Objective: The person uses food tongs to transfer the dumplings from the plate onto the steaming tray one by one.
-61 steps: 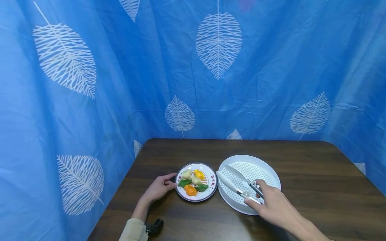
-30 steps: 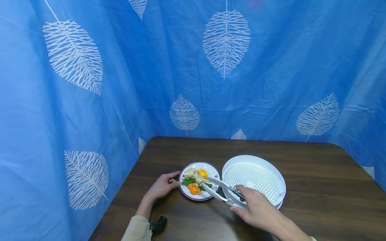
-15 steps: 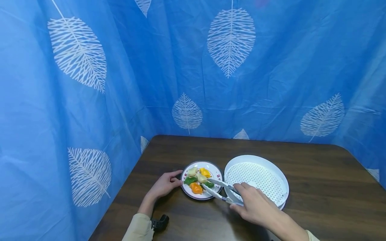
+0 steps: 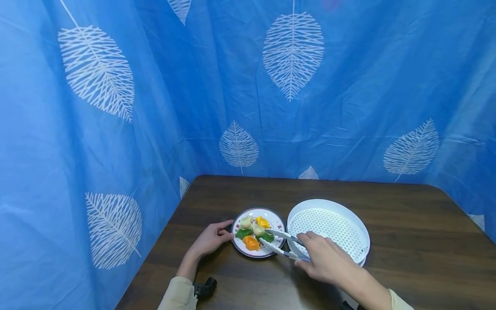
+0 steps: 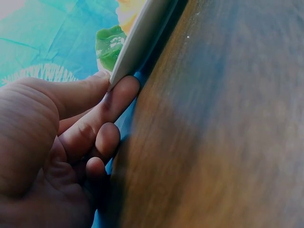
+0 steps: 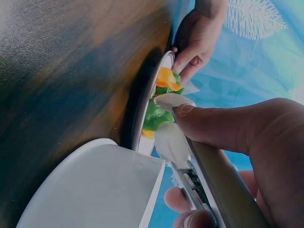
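Gripping silver metal tongs with white tips [image 4: 273,247] in right hand [image 4: 327,260]: grip curled round handles, tips spread, green dumpling-shaped piece [image 4: 266,237] between them, contact unclear. Left hand [image 4: 211,239]: grip pinching rim of round white dark-edged plate [image 4: 272,219]. Green piece on plate, near cream piece [image 4: 246,221], orange piece [image 4: 251,243]. Round white perforated tray [image 4: 329,226] beside plate, both on dark-brown wooden bench [image 4: 407,237].

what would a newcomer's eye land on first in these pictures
Probably the bright blue curtain with big white leaf prints, filling the space behind the table. Next, the orange, yellow, green and pale food pieces on the small plate, left of the white tray. Then the tongs in the right hand, reaching over that plate.
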`<state>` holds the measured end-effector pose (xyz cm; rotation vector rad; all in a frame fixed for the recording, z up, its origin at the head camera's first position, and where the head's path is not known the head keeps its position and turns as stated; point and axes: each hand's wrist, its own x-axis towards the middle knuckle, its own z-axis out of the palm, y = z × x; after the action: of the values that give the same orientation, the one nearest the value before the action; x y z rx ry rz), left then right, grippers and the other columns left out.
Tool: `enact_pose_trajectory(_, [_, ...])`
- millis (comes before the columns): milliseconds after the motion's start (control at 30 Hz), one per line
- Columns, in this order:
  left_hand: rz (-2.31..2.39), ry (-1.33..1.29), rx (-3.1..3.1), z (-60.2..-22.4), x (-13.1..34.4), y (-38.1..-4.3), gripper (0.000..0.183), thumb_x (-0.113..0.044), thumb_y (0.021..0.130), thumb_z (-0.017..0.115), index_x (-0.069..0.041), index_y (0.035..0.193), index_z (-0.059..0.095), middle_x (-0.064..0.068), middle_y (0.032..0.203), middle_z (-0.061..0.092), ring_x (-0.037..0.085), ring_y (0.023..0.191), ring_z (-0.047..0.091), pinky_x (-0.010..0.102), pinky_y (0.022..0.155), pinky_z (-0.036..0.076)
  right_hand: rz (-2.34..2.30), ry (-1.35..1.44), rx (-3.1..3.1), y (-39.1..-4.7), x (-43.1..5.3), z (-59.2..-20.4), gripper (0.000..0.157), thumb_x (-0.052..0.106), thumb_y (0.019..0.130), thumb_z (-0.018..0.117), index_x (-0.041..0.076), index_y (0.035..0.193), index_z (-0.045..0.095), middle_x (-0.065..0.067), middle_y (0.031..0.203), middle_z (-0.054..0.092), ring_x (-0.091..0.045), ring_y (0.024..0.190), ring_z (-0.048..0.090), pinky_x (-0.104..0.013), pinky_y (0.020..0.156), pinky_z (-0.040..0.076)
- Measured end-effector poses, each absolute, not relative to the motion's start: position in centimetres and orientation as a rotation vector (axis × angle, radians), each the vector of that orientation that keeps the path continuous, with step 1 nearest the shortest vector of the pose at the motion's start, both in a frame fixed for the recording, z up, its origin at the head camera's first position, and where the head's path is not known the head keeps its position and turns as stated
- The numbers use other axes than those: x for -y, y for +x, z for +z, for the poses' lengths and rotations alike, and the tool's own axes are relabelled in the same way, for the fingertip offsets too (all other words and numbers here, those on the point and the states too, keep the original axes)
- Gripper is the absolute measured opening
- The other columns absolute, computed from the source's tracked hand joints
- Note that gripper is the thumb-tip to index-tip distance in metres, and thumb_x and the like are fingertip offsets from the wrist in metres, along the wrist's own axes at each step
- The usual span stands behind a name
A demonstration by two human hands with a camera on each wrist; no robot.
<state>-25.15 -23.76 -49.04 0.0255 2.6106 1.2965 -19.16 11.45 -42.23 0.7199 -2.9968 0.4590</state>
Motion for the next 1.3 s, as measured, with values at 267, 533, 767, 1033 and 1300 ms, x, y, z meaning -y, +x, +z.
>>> enact_pose_trajectory(267, [1.304,0.016,-2.609,-49.1,23.7,-25.1,0.058,-0.034,0.099,0.069,-0.016,0.152,0.052,0.0,0.086,0.07,0.018,0.086,0.059,0.061,0.11,0.043,0.487,0.773,2.98,-19.2,-11.7,-42.1,0.038,0.028,0.08,0.088,0.014,0.11,0.07,0.004,0.091,0.069,-0.005,0.066,0.052,-0.025,0.059,0.05])
enact_pose_trajectory(533, [1.307,0.035,-2.614,-49.3,23.7,-24.9,0.057,-0.032,0.099,0.069,-0.016,0.151,0.053,-0.001,0.087,0.071,0.018,0.088,0.059,0.063,0.113,0.04,0.534,0.859,2.861,-19.1,-12.5,-42.4,0.028,0.027,0.082,0.086,0.018,0.102,0.069,0.012,0.084,0.064,-0.001,0.068,0.051,-0.024,0.058,0.047])
enact_pose_trajectory(767, [1.323,0.053,-2.599,-49.4,23.8,-24.9,0.057,-0.031,0.1,0.068,-0.014,0.152,0.052,0.0,0.085,0.07,0.018,0.088,0.059,0.063,0.114,0.039,0.573,0.831,2.838,-18.9,-13.4,-42.1,0.028,0.028,0.081,0.086,0.021,0.103,0.069,0.016,0.087,0.065,0.0,0.072,0.051,-0.025,0.063,0.048])
enact_pose_trajectory(1033, [1.312,0.05,-2.6,-49.4,23.8,-24.9,0.057,-0.032,0.1,0.068,-0.015,0.152,0.052,0.0,0.083,0.068,0.02,0.088,0.059,0.063,0.113,0.04,0.635,0.754,2.863,-18.6,-14.7,-40.6,0.041,0.031,0.081,0.087,0.015,0.116,0.072,0.004,0.106,0.074,-0.01,0.089,0.065,-0.041,0.083,0.06])
enact_pose_trajectory(1300, [1.301,0.056,-2.611,-49.3,24.0,-25.1,0.058,-0.033,0.099,0.068,-0.015,0.152,0.052,0.0,0.084,0.069,0.019,0.087,0.059,0.061,0.112,0.042,0.558,0.748,2.721,-18.5,-17.0,-39.8,0.04,0.03,0.08,0.087,0.012,0.113,0.072,-0.001,0.109,0.076,-0.021,0.098,0.073,-0.049,0.086,0.06])
